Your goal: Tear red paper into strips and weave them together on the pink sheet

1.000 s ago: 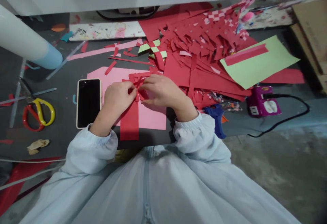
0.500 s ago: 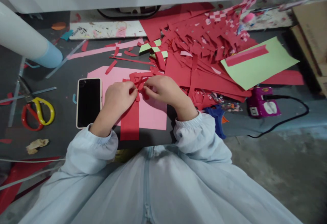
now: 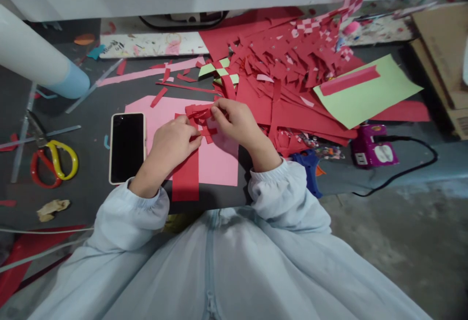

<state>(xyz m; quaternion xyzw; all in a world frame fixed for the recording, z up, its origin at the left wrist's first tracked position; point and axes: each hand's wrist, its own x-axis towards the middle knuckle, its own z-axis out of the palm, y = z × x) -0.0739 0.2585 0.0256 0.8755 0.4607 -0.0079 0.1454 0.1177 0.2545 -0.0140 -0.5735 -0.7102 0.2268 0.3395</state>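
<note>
My right hand pinches the end of a folded red paper strip between thumb and fingertips. My left hand is closed over the left side of the same red paper piece, its fingertips resting by the small strips. Beneath both hands lies a pink paper sheet, with a wider red paper strip crossing it and reaching past its near edge. Exactly what the left fingertips grip is partly hidden. A phone with a dark screen lies just left of my left hand.
Scissors with red and yellow handles lie at the left. A heap of red paper scraps covers the back right, beside a green sheet. A purple box with a black cable and a blue tool sit near the right edge.
My right hand has moved up and slightly right, drawing apart from my left hand. The left hand's fingers have shifted across the red paper strips.
</note>
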